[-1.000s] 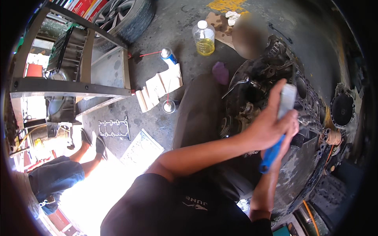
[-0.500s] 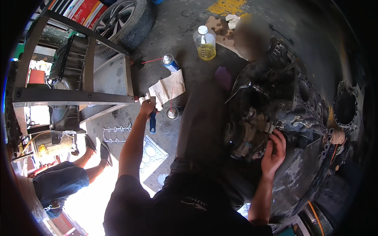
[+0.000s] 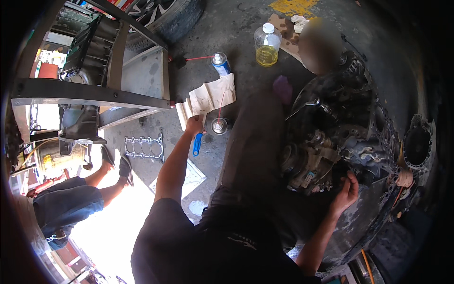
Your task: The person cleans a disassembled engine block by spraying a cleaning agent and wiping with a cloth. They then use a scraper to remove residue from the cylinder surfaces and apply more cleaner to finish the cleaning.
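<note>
On the floor left of centre, my left hand (image 3: 194, 125) is closed around the top of a blue-handled tool (image 3: 197, 144); its working end is hidden. That hand reaches the lower edge of a creased cream sheet (image 3: 208, 98), cloth or paper. A spray can (image 3: 219, 126) with a red straw stands just right of it. At the right, my right hand (image 3: 346, 193) hovers beside the dirty engine (image 3: 317, 163), fingers loosely bent and apart, with nothing visible in them. A ratchet-like metal tool (image 3: 314, 103) lies across the engine.
A blue-and-white spray can (image 3: 220, 64) and a bottle of yellow liquid (image 3: 267, 49) stand farther off. A head gasket (image 3: 144, 147) lies left, near a metal rack (image 3: 94, 91) and a wheel (image 3: 175, 23). Another person's legs (image 3: 106, 184) are at lower left. A purple rag (image 3: 283, 89) sits by my knee.
The view has shifted, so most things sit farther right. My left hand and the blue-handled tool have come slightly nearer me. My right hand has drawn back from the engine part, its fingers more bent.
</note>
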### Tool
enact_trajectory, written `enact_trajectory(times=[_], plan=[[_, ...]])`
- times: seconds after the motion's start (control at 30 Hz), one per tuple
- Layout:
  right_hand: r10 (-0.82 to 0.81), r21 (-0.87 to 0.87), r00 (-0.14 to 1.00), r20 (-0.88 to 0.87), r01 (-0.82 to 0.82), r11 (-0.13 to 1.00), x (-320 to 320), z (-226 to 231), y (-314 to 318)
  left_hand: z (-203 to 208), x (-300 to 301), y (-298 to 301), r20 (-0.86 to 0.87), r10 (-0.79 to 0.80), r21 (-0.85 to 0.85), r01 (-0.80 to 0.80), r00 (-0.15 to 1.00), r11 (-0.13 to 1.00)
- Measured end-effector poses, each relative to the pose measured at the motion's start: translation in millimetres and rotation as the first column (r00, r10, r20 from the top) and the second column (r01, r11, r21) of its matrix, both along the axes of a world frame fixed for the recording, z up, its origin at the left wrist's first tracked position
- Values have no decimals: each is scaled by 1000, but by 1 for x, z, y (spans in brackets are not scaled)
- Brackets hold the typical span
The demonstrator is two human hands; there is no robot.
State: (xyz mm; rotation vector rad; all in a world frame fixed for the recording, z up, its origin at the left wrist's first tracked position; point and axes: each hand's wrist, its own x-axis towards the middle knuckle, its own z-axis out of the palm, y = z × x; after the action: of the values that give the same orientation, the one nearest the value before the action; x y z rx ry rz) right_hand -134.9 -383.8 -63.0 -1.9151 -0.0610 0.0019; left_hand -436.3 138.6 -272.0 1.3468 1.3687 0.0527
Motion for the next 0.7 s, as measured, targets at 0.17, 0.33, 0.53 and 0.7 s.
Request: enact_trajectory(times=[0.17, 0.33, 0.53, 0.7], plan=[[94, -63, 995, -19, -95, 993, 2, -2, 3, -12, 15, 23, 139, -2, 47, -4, 990, 999], [57, -82, 998, 22, -55, 995, 2, -10, -2, -17, -5, 42, -476, 348, 608, 16, 808, 793], [26, -49, 993, -115, -32, 998, 5, -17, -13, -9, -47, 55, -705, 262, 326, -26, 660, 945], [-2, -105, 999, -47, -3, 994, 1, -6, -9, 55, -65, 38, -488, 319, 609, 55, 812, 791]])
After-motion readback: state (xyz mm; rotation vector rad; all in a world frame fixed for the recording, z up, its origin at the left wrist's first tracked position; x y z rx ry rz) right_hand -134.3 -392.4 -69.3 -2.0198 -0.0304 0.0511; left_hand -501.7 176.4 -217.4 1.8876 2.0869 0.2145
